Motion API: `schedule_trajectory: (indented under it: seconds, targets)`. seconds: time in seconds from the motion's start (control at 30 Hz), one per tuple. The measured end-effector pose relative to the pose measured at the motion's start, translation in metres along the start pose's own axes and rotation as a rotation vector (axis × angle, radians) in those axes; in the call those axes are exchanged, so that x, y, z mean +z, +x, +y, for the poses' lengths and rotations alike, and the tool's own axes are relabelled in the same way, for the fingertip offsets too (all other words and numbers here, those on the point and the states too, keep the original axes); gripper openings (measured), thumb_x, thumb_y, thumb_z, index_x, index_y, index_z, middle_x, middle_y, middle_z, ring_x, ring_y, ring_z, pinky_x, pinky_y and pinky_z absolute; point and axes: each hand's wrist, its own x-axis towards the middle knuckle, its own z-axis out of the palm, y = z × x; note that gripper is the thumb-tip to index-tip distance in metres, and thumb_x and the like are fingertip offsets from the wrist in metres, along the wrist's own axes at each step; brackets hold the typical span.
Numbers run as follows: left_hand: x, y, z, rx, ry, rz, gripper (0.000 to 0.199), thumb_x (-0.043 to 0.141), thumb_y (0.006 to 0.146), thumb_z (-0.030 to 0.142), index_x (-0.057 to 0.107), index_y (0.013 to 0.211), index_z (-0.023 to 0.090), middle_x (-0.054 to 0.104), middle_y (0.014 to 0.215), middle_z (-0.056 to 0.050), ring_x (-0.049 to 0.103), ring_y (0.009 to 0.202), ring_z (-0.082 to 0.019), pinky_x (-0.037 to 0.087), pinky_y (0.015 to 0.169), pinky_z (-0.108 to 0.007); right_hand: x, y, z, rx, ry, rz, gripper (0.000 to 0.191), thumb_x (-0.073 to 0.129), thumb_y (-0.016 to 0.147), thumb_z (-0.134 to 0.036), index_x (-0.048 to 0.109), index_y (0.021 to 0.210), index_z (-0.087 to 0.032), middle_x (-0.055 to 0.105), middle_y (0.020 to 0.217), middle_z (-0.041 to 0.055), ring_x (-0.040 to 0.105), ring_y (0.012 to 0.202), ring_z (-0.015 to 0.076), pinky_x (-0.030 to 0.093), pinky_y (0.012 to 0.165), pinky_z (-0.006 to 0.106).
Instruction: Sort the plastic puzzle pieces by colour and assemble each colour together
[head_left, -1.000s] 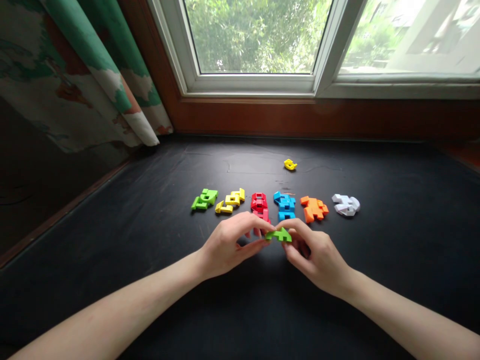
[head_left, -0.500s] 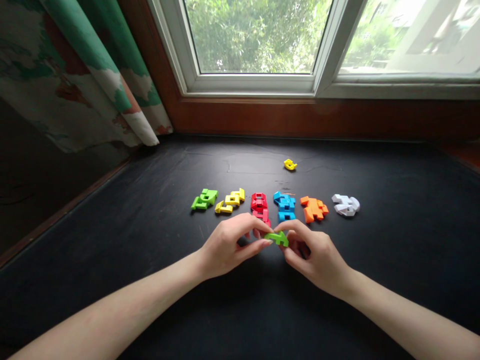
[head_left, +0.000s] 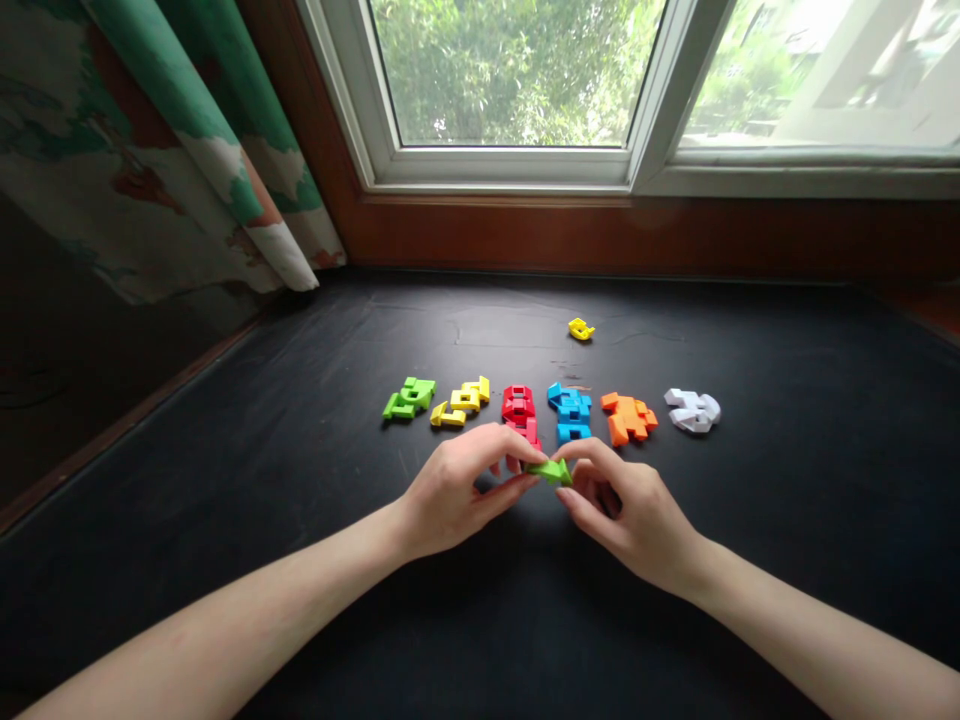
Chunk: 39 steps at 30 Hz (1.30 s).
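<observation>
Right, both hands are on it: the left hand (head_left: 450, 490) and the right hand (head_left: 630, 515) are clenched on a small bright-green jointed plastic puzzle piece (head_left: 551, 471), pinching it between thumbs and fingertips from either end, just below the middle of the frame. Bare forearms run in from both lower corners across a black tabletop (head_left: 525, 620).

Just past those fingers, a neat row of folded block figures runs across the centre. From the left there's a lime-green figure (head_left: 409, 399), a yellow figure (head_left: 459, 401), a red figure (head_left: 520, 405), a blue figure (head_left: 570, 410), an orange figure (head_left: 627, 418) and a white figure (head_left: 692, 411). The red one sits closest to the left hand's fingers, its lower end right behind them.

Further out, well beyond the row, a small yellow plastic piece (head_left: 580, 329) lies alone on the black surface. Then, at the far edge, comes a reddish-brown wooden window frame (head_left: 600, 235) under a white-framed window (head_left: 510, 70) full of green trees, with a green-and-cream patterned curtain (head_left: 165, 130) hanging at upper left.
</observation>
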Motion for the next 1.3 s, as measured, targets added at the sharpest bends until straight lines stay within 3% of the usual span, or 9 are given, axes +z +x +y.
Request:
schedule_trajectory:
  seconds: [1.0,1.3]
  targets:
    - [0.0001,-0.0001,-0.0019,-0.051,0.041,-0.041,0.012,0.064,0.091,0.024,0.065,0.099,0.014,0.069,0.087,-0.004,0.061,0.072,-0.012,0.052,0.066,-0.023,0.0004,-0.0011,0.0019,-0.065,0.006,0.059,0.013,0.051,0.09,-0.015,0.05,0.1,-0.023,0.055,0.061,-0.0074,0.048,0.046,0.0078,0.038,0.048,0.017]
    - [-0.0002,-0.0006,-0.002,-0.044,0.028,-0.041,0.009,0.063,0.091,0.02,0.065,0.096,0.014,0.069,0.085,-0.004,0.06,0.072,-0.012,0.051,0.066,-0.022,-0.0004,-0.0011,-0.0002,-0.063,0.018,0.061,0.014,0.051,0.089,-0.015,0.047,0.099,-0.023,0.054,0.06,-0.0079,0.046,0.045,0.0078,0.037,0.047,0.017]
